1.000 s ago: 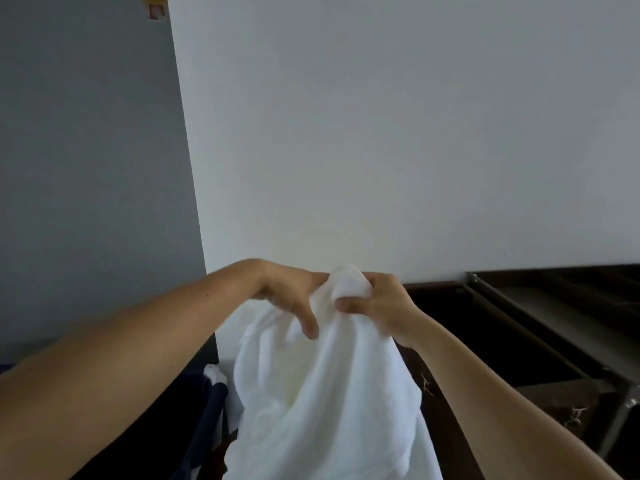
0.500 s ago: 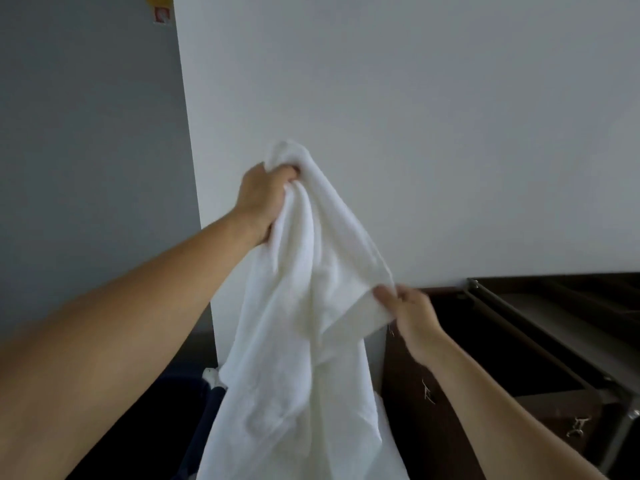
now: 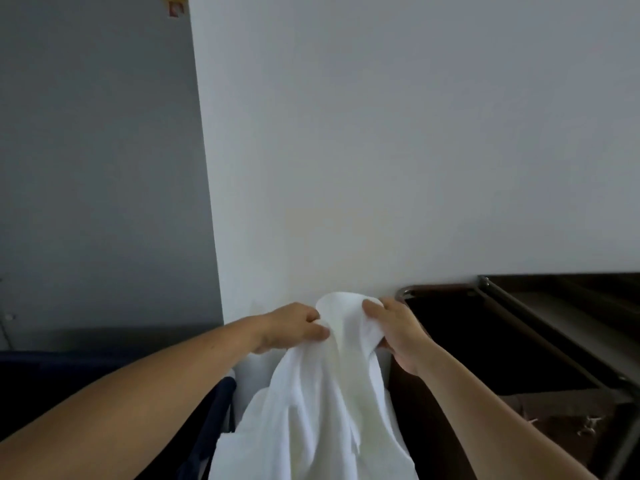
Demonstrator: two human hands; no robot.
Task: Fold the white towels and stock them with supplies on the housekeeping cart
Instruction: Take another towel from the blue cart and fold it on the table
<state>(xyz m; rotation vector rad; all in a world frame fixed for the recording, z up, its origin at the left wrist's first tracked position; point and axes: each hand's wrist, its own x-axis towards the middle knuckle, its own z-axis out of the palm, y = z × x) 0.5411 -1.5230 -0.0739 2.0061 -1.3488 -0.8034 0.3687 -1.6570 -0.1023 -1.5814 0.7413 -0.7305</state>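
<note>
I have both hands up in front of the white wall [image 3: 381, 150], close together with only a bunched crest of the white towel [image 3: 322, 410] between them. My left hand [image 3: 294, 327] pinches that crest from its left side, thumb and curled fingers closed on the cloth. My right hand [image 3: 398, 332] grips it from the right, fingers wrapped round a fold. The towel hangs from this grip in loose folds and runs out past the bottom edge of the view, so I cannot tell where its lower hem ends. It hangs in the gap between a dark blue bag frame [image 3: 221, 407] at lower left and the housekeeping cart [image 3: 485, 341] at right. My right hand is just beside the cart's near left corner, where a curved metal rail [image 3: 405, 292] bends round. A straight rail edge runs from the cart's far corner down toward the lower right. Above my hands the wall is bare and open. The wall's vertical corner edge stands left of my left hand, with a darker grey wall [image 3: 97, 168] beyond it
</note>
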